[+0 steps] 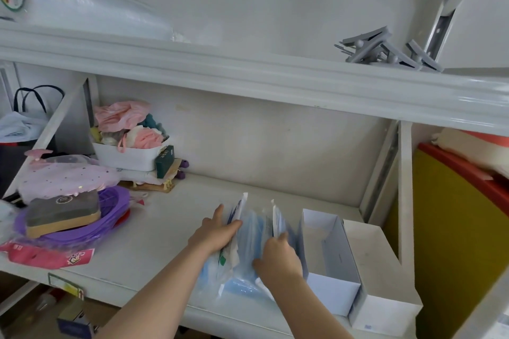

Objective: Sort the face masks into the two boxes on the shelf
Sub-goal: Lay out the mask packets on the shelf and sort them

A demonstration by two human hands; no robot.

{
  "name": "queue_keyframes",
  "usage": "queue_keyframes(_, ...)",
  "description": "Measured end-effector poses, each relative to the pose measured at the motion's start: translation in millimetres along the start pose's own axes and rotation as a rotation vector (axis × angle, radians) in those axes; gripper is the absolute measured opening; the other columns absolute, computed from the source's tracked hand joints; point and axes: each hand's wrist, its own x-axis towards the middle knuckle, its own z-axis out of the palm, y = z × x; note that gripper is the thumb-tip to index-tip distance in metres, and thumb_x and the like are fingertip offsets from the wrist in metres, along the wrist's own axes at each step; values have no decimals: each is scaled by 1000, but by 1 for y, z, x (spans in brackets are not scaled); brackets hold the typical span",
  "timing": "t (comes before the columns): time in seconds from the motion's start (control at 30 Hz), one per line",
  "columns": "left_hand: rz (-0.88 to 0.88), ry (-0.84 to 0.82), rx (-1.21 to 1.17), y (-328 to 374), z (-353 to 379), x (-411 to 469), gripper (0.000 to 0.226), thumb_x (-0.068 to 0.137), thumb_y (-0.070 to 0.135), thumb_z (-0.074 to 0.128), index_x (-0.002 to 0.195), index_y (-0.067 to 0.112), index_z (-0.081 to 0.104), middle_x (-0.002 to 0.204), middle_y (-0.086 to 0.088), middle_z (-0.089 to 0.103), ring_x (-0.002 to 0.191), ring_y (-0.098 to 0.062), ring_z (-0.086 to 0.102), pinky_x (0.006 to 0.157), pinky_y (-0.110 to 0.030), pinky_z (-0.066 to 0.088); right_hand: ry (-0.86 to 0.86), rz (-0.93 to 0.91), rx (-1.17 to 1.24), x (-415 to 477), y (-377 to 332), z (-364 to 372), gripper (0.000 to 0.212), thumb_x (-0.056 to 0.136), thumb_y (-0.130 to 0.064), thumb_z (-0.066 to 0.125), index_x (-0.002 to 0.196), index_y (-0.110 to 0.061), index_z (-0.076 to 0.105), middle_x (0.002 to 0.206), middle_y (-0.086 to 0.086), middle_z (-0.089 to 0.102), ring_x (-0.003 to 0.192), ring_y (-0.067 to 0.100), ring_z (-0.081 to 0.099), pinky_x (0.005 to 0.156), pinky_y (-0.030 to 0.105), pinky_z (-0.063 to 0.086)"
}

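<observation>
A heap of blue face masks in clear wrappers stands on the white shelf, just left of two open white boxes. My left hand presses against the left side of the heap, fingers around a wrapped mask. My right hand grips the wrappers on the right side. The nearer box touches the masks and looks empty inside. The second box sits to its right, at the shelf's front corner. The lower part of the heap is hidden by my hands.
At the left lie a purple basket with a grey box on it, pink fabric and a red packet. A white tub of cloths stands at the back left. The upper shelf edge overhangs, with grey clips.
</observation>
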Motion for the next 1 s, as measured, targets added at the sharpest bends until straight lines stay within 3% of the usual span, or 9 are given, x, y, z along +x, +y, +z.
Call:
queue_keyframes(0.07, 13, -6, 3, -1, 0, -1, 88, 73, 75, 40, 149, 47, 7, 151, -10, 36, 130, -31, 47, 107, -45, 40, 2, -9, -48, 3, -2, 3, 40, 94, -15, 52, 133, -7, 48, 150, 21, 27, 110, 28, 62, 87, 31, 52)
queue_keyframes(0.17, 14, -2, 16, -2, 0, 0, 87, 69, 83, 34, 147, 53, 7, 150, -9, 39, 128, -31, 50, 106, -46, 41, 90, 8, -19, 5, -2, 0, 38, 94, -4, 48, 132, -7, 48, 144, 16, 38, 110, 25, 62, 90, 30, 52)
queue_keyframes(0.33, 17, -9, 35, -1, -1, -1, 80, 80, 77, 35, 150, 47, 8, 152, -11, 34, 131, -32, 46, 109, -46, 37, 292, 78, 332, 3, 4, -47, 10, 86, -10, 54, 90, -4, 61, 89, 14, 62, 85, 33, 63, 69, 32, 49)
queue_keyframes(0.43, 22, -2, 52, 0, 0, -2, 78, 83, 73, 37, 151, 45, 9, 151, -11, 35, 130, -32, 47, 108, -44, 36, 416, 120, 586, 6, 22, -86, 28, 79, -14, 62, 54, -9, 51, 51, 7, 46, 52, 24, 47, 51, 28, 34)
queue_keyframes(0.6, 8, -8, 131, 5, 6, 0, 78, 84, 70, 37, 151, 43, 6, 147, -12, 36, 126, -32, 49, 102, -43, 39, 476, 310, 1092, 28, 55, -121, 22, 83, -21, 68, 62, -18, 61, 75, 9, 67, 74, 29, 64, 76, 36, 55)
queue_keyframes(0.67, 9, -1, 186, 9, 10, 0, 76, 85, 70, 36, 150, 43, 5, 143, -12, 39, 123, -32, 51, 99, -41, 40, 465, 345, 1060, 44, 61, -121, 14, 84, -23, 67, 73, -14, 66, 86, 13, 70, 82, 32, 65, 82, 39, 56)
queue_keyframes(0.73, 15, -5, 231, 14, 13, -1, 73, 88, 67, 34, 150, 45, 3, 142, -13, 39, 121, -32, 52, 99, -41, 41, 472, 324, 945, 60, 61, -121, 16, 86, -20, 64, 85, -5, 72, 82, 14, 66, 75, 28, 60, 72, 32, 51)
queue_keyframes(0.9, 28, -46, 291, 14, 14, 5, 67, 90, 65, 28, 148, 51, 0, 143, -13, 36, 121, -33, 51, 100, -41, 42, 497, 75, 583, 108, 56, -142, 29, 84, -11, 52, 56, -13, 46, 55, 7, 49, 60, 26, 48, 56, 29, 37)
queue_keyframes(1.0, 49, -41, 302, 11, 15, 8, 64, 89, 65, 26, 147, 53, 1, 136, -8, 40, 112, -28, 56, 95, -39, 44, 475, -111, 112, 135, 63, -151, 24, 88, -16, 46, 66, -19, 55, 78, 9, 56, 67, 30, 54, 58, 30, 41)
